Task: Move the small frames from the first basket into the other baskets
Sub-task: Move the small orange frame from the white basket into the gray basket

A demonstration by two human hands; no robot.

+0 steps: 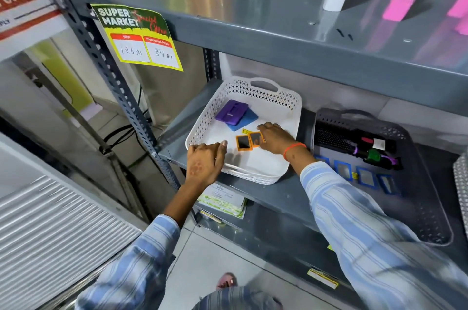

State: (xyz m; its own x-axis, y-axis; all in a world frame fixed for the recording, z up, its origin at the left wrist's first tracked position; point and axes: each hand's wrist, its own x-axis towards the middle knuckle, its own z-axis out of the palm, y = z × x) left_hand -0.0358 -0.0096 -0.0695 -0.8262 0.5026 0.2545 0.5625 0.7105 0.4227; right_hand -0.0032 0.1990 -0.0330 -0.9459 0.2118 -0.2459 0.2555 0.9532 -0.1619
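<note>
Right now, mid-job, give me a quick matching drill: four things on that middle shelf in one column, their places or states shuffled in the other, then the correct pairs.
1. purple case
2. orange frames
3. blue frames
4. left hand

A. lined up in the dark basket
B. resting on the white basket front rim
C. lying partly on a blue case
D. white basket floor, beside the right hand

Pairs: 1-C, 2-D, 3-A, 4-B

Both arms are in a loose light-blue shirt with white and darker blue stripes, sleeves ending short of the wrists. Right wrist has a thin orange thread band (293, 149). Left hand (205, 162) has a faded henna-like pattern on the back.
</note>
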